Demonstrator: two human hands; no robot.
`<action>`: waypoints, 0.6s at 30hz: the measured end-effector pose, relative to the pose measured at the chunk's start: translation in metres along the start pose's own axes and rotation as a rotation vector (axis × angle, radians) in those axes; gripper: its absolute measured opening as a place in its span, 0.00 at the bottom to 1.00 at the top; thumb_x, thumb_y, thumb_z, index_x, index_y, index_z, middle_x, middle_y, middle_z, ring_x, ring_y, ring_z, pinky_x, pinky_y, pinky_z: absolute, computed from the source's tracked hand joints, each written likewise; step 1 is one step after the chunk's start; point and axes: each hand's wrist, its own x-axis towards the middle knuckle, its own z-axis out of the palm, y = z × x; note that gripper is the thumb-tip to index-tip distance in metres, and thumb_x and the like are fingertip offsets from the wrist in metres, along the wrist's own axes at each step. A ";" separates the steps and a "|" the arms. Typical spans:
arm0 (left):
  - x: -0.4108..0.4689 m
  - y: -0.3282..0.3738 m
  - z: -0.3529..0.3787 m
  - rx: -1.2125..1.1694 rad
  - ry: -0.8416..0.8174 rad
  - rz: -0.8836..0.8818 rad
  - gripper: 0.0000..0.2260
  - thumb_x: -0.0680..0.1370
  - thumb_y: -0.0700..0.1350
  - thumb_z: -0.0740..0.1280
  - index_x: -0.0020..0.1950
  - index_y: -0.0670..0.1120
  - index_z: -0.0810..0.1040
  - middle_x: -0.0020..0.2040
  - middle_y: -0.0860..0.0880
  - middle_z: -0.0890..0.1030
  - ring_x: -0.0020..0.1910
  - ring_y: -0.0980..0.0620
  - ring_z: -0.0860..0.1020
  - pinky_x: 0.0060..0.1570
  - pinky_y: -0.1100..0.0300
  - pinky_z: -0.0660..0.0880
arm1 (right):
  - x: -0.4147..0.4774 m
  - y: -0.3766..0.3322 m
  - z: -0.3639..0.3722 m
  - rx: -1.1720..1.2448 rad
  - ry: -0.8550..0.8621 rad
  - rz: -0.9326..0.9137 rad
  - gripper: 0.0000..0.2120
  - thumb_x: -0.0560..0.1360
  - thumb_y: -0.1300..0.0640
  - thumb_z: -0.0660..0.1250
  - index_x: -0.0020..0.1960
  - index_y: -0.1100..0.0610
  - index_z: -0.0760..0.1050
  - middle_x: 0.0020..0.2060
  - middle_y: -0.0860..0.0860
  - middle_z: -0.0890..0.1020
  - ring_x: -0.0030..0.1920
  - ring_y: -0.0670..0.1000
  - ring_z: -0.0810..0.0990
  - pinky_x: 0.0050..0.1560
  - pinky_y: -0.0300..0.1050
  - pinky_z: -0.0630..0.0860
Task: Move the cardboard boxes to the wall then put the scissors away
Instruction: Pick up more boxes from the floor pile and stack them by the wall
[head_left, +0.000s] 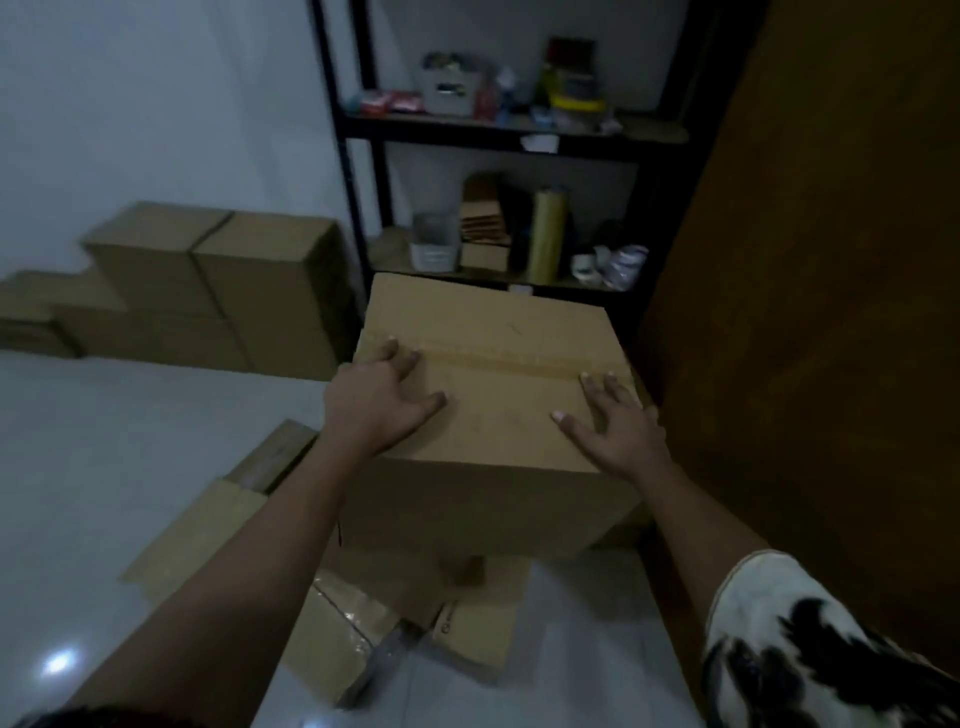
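The cardboard box (493, 322) sits at centre atop a loose pile (467, 618), with the wall stack (218, 280) at ten o'clock. The left hand (374, 400) and right hand (613, 421) lie flat on its lid, fingers (592, 387) apart and gripping nothing. Pushed like this, it could slide off the uneven pile and tip.

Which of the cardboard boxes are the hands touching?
The big taped box in front of the shelf: left hand and right hand rest on its top. The wall stack is untouched.

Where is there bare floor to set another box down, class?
Bare tile floor lies left, bordered by the stacked boxes at the wall and the flattened cardboard. Crowded: below the big box, and both shelves.
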 end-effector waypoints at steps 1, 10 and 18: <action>-0.008 -0.026 -0.009 -0.005 0.021 -0.062 0.35 0.72 0.73 0.56 0.76 0.59 0.63 0.78 0.55 0.59 0.69 0.40 0.69 0.60 0.50 0.71 | 0.009 -0.028 0.001 -0.026 -0.016 -0.057 0.44 0.66 0.19 0.47 0.77 0.36 0.48 0.79 0.45 0.49 0.75 0.65 0.55 0.71 0.63 0.58; -0.063 -0.228 -0.068 -0.019 0.091 -0.360 0.36 0.70 0.74 0.58 0.75 0.60 0.64 0.78 0.55 0.59 0.70 0.41 0.68 0.61 0.50 0.71 | 0.020 -0.256 0.045 -0.088 -0.081 -0.347 0.46 0.65 0.20 0.47 0.78 0.39 0.50 0.79 0.47 0.50 0.77 0.59 0.53 0.73 0.60 0.53; -0.102 -0.407 -0.120 0.031 0.154 -0.497 0.37 0.70 0.75 0.57 0.75 0.59 0.64 0.78 0.55 0.58 0.70 0.43 0.69 0.63 0.48 0.71 | 0.008 -0.447 0.118 -0.109 -0.130 -0.455 0.41 0.69 0.21 0.51 0.78 0.36 0.48 0.79 0.44 0.49 0.75 0.64 0.54 0.71 0.63 0.58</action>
